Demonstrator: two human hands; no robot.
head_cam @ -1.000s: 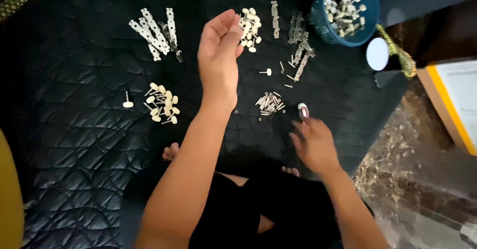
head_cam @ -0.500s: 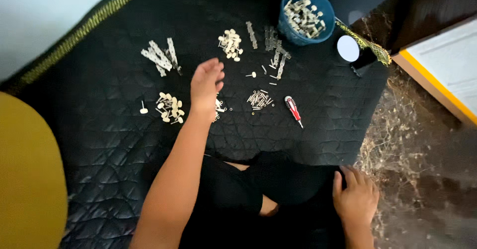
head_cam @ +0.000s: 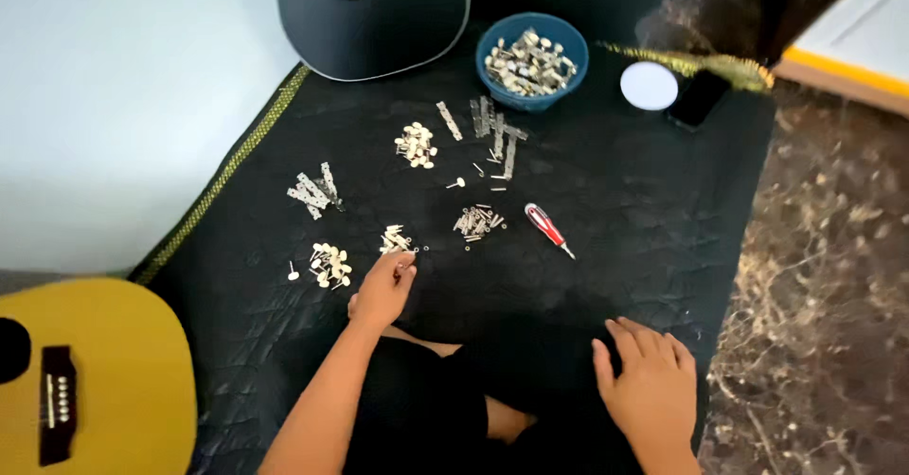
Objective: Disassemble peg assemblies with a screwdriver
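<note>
Left hand (head_cam: 382, 290) fingertips closed on small metal parts (head_cam: 396, 241) on black mat (head_cam: 615, 210), I judge | right hand (head_cam: 651, 390) flat, open, empty | sorted piles done; blue bowl (head_cam: 531, 58) still full, much remains.

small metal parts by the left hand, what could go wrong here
1. The left hand pinches at a loose small pile beside other piles; a careless sweep could mix them.
2. The red-handled screwdriver lies loose near the screw heap and might get knocked while reaching.
</note>
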